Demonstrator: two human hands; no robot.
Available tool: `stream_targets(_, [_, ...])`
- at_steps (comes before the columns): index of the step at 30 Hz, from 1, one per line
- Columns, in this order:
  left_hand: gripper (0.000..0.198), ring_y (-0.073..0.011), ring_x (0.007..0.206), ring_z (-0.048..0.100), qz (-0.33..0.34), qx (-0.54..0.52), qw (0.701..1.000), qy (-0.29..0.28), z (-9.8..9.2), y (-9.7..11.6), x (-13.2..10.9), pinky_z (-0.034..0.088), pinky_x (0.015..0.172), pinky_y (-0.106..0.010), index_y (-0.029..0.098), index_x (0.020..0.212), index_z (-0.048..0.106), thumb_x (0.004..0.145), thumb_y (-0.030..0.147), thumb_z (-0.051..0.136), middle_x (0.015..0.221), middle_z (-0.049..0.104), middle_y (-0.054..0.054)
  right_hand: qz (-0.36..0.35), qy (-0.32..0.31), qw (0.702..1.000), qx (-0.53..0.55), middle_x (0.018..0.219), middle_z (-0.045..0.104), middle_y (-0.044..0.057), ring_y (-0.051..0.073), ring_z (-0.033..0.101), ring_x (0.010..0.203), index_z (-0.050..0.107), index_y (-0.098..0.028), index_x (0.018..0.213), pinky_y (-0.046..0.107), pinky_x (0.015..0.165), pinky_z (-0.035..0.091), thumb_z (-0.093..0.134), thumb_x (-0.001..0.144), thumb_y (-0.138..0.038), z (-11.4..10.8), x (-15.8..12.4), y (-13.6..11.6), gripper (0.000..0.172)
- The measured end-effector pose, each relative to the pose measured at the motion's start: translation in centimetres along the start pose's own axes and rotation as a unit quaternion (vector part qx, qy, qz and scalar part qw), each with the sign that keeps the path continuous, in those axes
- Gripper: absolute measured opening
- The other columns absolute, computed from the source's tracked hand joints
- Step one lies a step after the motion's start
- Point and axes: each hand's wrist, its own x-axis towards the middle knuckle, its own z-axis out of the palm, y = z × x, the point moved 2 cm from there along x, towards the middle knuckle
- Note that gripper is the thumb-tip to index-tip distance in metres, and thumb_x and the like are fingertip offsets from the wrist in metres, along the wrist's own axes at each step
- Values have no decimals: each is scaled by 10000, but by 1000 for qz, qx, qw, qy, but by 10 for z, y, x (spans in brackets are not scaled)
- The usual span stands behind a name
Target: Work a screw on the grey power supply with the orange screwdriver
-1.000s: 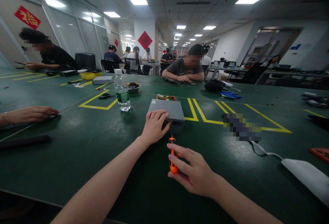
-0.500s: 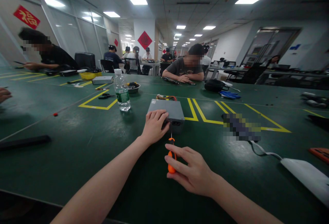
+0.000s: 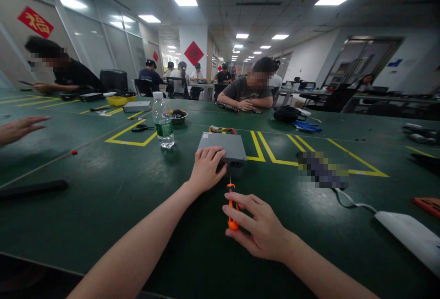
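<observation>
Swung slightly rightward in the head view since half a second ago, the screwdriver [image 3: 233,224] is pinched by the fingertips of the right grip [image 3: 259,225], its shaft pointing at the near face of the grey metal box [image 3: 232,145]. That box sits on the bench [image 3: 192,253] under the left grip [image 3: 208,166], fingers laid over its top — whether they also clamp it cannot be told. Turning well likely calls for steady forward pressure, the shaft kept straight, the box braced — and the thumb clear of the tip.
</observation>
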Motion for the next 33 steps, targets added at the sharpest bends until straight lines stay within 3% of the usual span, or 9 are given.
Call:
stream_targets(4, [328,-226,1117,450,1,3,1000,-1,1,0,0,301,962,-400,232,1124,504,805,294,540,1220,532,-49,10,49,999,22,1125,569,167,212,602,904,455,-145,1081,344,728,510,497,898,-336,0,-2,3,267])
stream_targets(10, [349,-232,1110,456,-2,4,1000,3,2,-1,0,303,963,-411,242,1134,507,792,296,554,1214,534,-52,10,13,1000,25,1149,548,178,236,569,1029,424,-128,1163,356,793,510,431,907,-343,-3,-4,4,335])
stream_targets(13, [346,-233,1114,455,-2,5,1000,5,3,-1,0,303,963,-410,244,1131,510,793,298,555,1216,534,-52,-11,-10,1000,-21,1157,545,180,229,577,1004,459,-137,1188,345,767,511,409,921,-307,-3,-2,2,321])
stream_targets(17, [348,-233,1121,452,-2,3,1000,4,2,0,0,304,962,-406,244,1134,506,794,298,557,1225,532,-49,-30,26,998,-48,1149,558,198,222,601,920,496,-134,1100,338,710,513,501,897,-339,-1,-3,4,289])
stream_targets(21, [343,-237,1127,450,-3,1,1000,1,2,0,0,297,965,-408,240,1134,502,799,296,549,1226,531,-53,-13,47,999,-15,1146,568,192,221,598,947,466,-123,1082,338,750,516,528,885,-348,0,-6,6,306])
stream_targets(28, [343,-233,1122,449,-1,2,1000,0,2,0,0,295,967,-403,235,1133,501,799,301,546,1224,530,-52,-10,-21,999,-36,1171,538,194,250,579,994,469,-133,1201,378,764,513,429,913,-322,-3,-3,3,347])
stream_targets(33, [342,-231,1130,442,1,6,1000,-1,2,-1,-1,293,970,-397,225,1131,501,802,306,542,1230,525,-50,-4,39,999,-8,1139,578,172,217,598,937,486,-128,1123,347,756,509,521,888,-322,-1,-4,3,307])
